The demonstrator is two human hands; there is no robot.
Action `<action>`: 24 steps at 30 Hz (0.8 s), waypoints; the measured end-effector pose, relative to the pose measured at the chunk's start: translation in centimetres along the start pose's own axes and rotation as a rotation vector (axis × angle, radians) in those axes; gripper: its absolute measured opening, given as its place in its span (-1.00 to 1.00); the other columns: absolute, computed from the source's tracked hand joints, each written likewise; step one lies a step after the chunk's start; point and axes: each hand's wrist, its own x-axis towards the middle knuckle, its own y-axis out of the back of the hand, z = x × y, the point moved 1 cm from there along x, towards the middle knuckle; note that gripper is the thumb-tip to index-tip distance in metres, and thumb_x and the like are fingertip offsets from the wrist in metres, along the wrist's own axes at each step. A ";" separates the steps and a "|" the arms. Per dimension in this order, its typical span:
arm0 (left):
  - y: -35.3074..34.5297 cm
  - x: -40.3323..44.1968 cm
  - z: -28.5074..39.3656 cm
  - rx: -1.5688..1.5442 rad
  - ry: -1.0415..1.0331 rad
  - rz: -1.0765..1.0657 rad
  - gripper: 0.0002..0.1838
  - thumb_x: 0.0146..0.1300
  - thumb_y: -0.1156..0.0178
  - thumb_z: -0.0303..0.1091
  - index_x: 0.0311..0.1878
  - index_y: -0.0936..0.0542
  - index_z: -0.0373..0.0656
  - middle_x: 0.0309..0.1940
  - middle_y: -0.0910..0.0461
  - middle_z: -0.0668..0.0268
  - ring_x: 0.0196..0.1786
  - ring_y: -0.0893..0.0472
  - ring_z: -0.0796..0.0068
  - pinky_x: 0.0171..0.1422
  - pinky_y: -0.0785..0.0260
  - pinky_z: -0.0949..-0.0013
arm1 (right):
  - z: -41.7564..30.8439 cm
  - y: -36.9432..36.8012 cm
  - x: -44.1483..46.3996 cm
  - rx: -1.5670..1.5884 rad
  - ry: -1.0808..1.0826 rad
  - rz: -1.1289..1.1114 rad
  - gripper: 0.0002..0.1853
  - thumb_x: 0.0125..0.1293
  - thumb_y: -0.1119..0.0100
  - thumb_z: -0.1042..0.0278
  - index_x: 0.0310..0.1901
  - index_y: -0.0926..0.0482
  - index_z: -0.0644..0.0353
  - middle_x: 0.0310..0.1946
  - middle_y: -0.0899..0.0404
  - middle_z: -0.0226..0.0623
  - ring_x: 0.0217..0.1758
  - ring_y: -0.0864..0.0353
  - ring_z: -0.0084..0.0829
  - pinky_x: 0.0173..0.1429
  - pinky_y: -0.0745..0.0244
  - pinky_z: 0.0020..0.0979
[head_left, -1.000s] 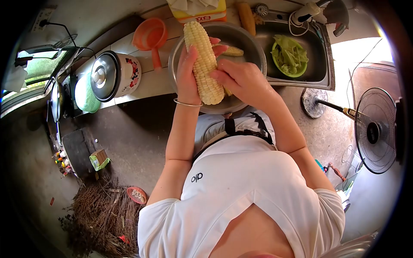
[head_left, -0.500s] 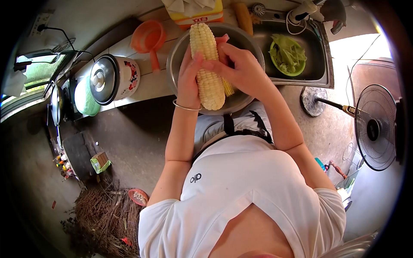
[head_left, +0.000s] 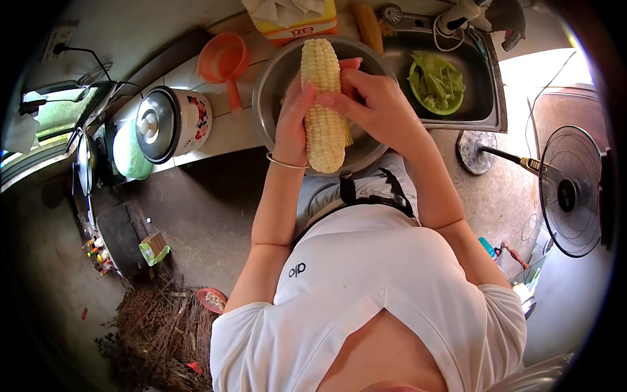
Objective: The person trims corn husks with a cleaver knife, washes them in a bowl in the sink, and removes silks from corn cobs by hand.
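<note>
A husked ear of pale corn (head_left: pixel 324 127) is held lengthwise over a wide metal basin (head_left: pixel 262 98). My left hand (head_left: pixel 294 117), with a bangle at the wrist, wraps round its left side, thumb on the kernels. From the right, my right hand (head_left: pixel 369 98) grips the ear, its thumb pressed on the kernels near the middle. The far-side fingers are partly hidden behind the corn. Below my right hand, a bit of another yellower corn ear (head_left: pixel 348 136) shows in the basin.
An orange dipper (head_left: pixel 224 57) and a lidded pot (head_left: pixel 173 123) stand on the counter to the left. At the right, the sink (head_left: pixel 480 81) holds a green bowl (head_left: pixel 450 110) of husks. A yellow box (head_left: pixel 297 29) is behind the basin; a fan (head_left: pixel 568 193) stands far right.
Both hands and the corn ear have shifted slightly to the right and a little nearer to me. The grip on the ear looks much the same.
</note>
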 end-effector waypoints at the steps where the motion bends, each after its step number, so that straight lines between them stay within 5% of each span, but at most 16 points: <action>1: 0.1 0.0 0.0 0.014 -0.001 0.008 -0.42 0.36 0.07 -0.05 0.27 -0.21 -0.30 0.19 -0.37 -0.05 0.11 -0.50 0.23 0.18 -0.37 0.28 | -0.1 -0.1 0.0 -0.005 0.023 0.008 -0.67 0.33 -0.05 0.11 -0.45 -0.42 0.21 -0.67 -0.41 -0.26 -0.60 -0.42 -0.27 -0.49 -0.33 -0.35; 3: 0.2 0.1 0.0 0.028 -0.004 0.016 -0.42 0.36 0.07 -0.06 0.27 -0.21 -0.29 0.19 -0.37 -0.07 0.14 -0.48 0.21 0.21 -0.35 0.27 | 0.2 -1.0 0.1 0.006 0.102 0.119 -0.68 0.31 -0.07 0.12 -0.45 -0.42 0.20 -0.65 -0.43 -0.23 -0.58 -0.44 -0.23 -0.47 -0.35 -0.32; 5: 0.1 0.1 -0.1 0.012 -0.010 0.000 -0.38 0.39 0.22 -0.03 0.32 -0.16 -0.34 0.26 -0.27 -0.13 0.34 -0.27 0.07 0.44 -0.08 0.18 | 0.5 -1.6 0.1 0.017 0.181 0.228 -0.70 0.30 -0.08 0.13 -0.45 -0.43 0.20 -0.63 -0.45 -0.20 -0.55 -0.47 -0.19 -0.46 -0.36 -0.28; 8: 0.3 0.2 -0.3 0.003 -0.026 0.006 -0.36 0.39 0.22 0.00 0.33 -0.15 -0.34 0.26 -0.26 -0.12 0.36 -0.23 0.04 0.45 -0.04 0.16 | 0.9 -2.1 0.0 -0.125 0.214 0.282 -0.73 0.28 -0.11 0.19 -0.44 -0.43 0.20 -0.62 -0.47 -0.19 -0.50 -0.52 -0.18 -0.44 -0.38 -0.25; 14: 0.1 0.2 0.4 -0.099 0.007 0.055 -0.39 0.39 0.20 0.01 0.35 -0.17 -0.22 0.28 -0.25 -0.11 0.35 -0.25 0.01 0.41 -0.11 0.14 | 1.5 -1.5 -0.5 0.053 0.221 0.297 -0.83 0.30 -0.07 0.31 -0.34 -0.46 0.23 -0.60 -0.50 -0.21 -0.51 -0.52 -0.23 -0.43 -0.39 -0.31; 19: 1.0 0.1 0.5 -0.124 0.001 0.090 -0.46 0.39 0.12 -0.07 0.31 -0.19 -0.17 0.22 -0.34 -0.07 0.24 -0.40 0.12 0.29 -0.28 0.15 | 2.0 0.3 -1.1 0.409 0.015 0.208 -0.86 0.31 -0.03 0.36 -0.24 -0.44 0.25 -0.56 -0.52 -0.25 -0.51 -0.53 -0.33 -0.36 -0.40 -0.37; 24: 1.1 0.1 0.2 -0.097 0.000 0.102 -0.46 0.38 0.10 -0.07 0.31 -0.18 -0.17 0.21 -0.35 -0.05 0.20 -0.43 0.22 0.25 -0.33 0.20 | 0.8 -1.0 -0.7 0.311 0.087 0.214 -0.79 0.31 -0.09 0.27 -0.30 -0.41 0.25 -0.54 -0.51 -0.23 -0.47 -0.53 -0.28 -0.37 -0.40 -0.36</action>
